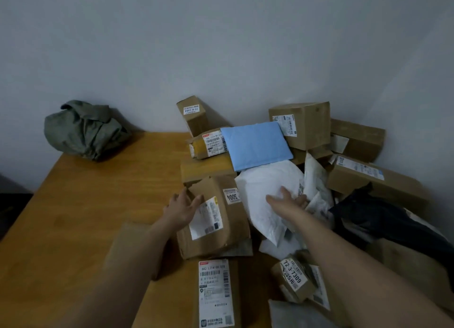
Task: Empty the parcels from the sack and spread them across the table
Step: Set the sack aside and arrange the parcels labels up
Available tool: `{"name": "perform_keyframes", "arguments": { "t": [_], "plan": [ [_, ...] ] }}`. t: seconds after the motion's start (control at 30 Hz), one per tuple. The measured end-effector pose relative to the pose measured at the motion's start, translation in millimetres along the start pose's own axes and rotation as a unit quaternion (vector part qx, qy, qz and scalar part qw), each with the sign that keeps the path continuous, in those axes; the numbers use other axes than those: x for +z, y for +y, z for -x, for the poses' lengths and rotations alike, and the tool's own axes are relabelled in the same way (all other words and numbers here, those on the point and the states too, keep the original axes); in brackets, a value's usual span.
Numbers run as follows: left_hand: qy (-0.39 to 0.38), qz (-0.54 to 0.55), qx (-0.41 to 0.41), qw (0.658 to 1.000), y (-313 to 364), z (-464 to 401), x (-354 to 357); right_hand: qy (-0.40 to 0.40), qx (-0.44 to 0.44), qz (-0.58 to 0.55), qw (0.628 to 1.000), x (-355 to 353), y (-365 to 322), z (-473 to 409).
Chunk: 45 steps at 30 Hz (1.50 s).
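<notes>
Crumpled grey-green cloth sack [84, 129] sits far left on the wooden surface [81, 204], against the wall. My left hand [181, 208], fingers spread, presses the side of a brown cardboard box with white labels [213, 219]. My right hand [288, 199], grip open and flat, rests on a white padded mailer [265, 192]. Light blue mailer [255, 145] lies behind; more cardboard boxes [302, 123] piled right.

table [81, 204]: smooth wood | boxes [302, 123]: matt cardboard | sack [83, 131]: cloth
</notes>
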<state>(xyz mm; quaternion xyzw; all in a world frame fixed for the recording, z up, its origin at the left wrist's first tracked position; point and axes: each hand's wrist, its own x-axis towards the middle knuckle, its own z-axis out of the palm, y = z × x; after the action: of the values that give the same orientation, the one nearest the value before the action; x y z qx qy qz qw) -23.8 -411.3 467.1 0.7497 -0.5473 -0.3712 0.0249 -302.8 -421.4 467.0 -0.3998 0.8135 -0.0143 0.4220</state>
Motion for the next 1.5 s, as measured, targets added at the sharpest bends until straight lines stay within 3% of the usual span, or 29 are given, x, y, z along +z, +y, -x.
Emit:
{"name": "perform_keyframes", "arguments": {
  "t": [0.17,0.3,0.33,0.4,0.5,0.57,0.63,0.7,0.8,0.97,1.07,1.17,1.23,1.33,1.5],
  "plan": [
    [0.026,0.033,-0.009,0.999,-14.5,-3.6,-2.3,-0.050,-0.107,-0.022,0.993,34.2,-33.9,13.4],
    [0.088,0.063,0.040,0.993,-9.2,-6.3,-12.9,-0.120,-0.241,-0.118,0.956,34.2,-55.5,39.1],
    [0.093,0.054,0.069,0.992,-5.6,-6.4,-16.3,-0.110,-0.268,-0.142,0.946,30.3,-59.5,44.7],
    [0.084,-0.011,0.135,0.987,0.1,-6.8,-21.7,-0.015,-0.302,-0.148,0.942,17.1,-64.4,45.9],
    [0.038,-0.148,0.219,0.964,8.5,-0.5,-19.6,0.119,-0.206,-0.012,0.971,-1.2,-51.1,22.9],
    [0.016,-0.212,0.232,0.949,11.0,6.1,-13.5,0.087,-0.082,0.049,0.992,-1.5,-32.6,8.7],
    [0.020,-0.219,0.225,0.949,8.4,9.0,-9.2,0.004,-0.038,0.015,0.999,16.1,-21.0,2.3],
    [0.034,-0.200,0.207,0.957,2.8,6.6,-11.7,-0.046,-0.051,-0.036,0.997,42.1,-23.9,4.6],
    [0.055,-0.184,0.188,0.963,-6.8,2.1,-23.6,-0.051,-0.088,-0.052,0.993,70.0,-46.2,17.5],
    [0.083,-0.179,0.182,0.963,-9.8,-0.4,-41.0,-0.133,-0.245,-0.136,0.951,58.3,-75.9,51.0],
    [0.091,-0.217,0.224,0.946,0.1,1.9,-37.2,-0.081,-0.272,-0.186,0.941,34.6,-73.4,49.6],
    [0.061,-0.257,0.274,0.925,9.7,1.5,-24.5,0.053,-0.202,-0.129,0.969,15.6,-50.2,27.1],
    [0.031,-0.297,0.296,0.907,11.7,1.3,-13.5,0.077,-0.096,-0.072,0.990,11.8,-25.5,10.4],
    [0.012,-0.355,0.300,0.885,8.6,2.1,-4.7,-0.001,0.002,-0.086,0.996,25.5,1.8,0.2],
    [0.023,-0.367,0.252,0.895,0.9,-6.0,-18.8,-0.108,-0.096,-0.116,0.983,52.2,-29.4,28.5]
  ]
}}
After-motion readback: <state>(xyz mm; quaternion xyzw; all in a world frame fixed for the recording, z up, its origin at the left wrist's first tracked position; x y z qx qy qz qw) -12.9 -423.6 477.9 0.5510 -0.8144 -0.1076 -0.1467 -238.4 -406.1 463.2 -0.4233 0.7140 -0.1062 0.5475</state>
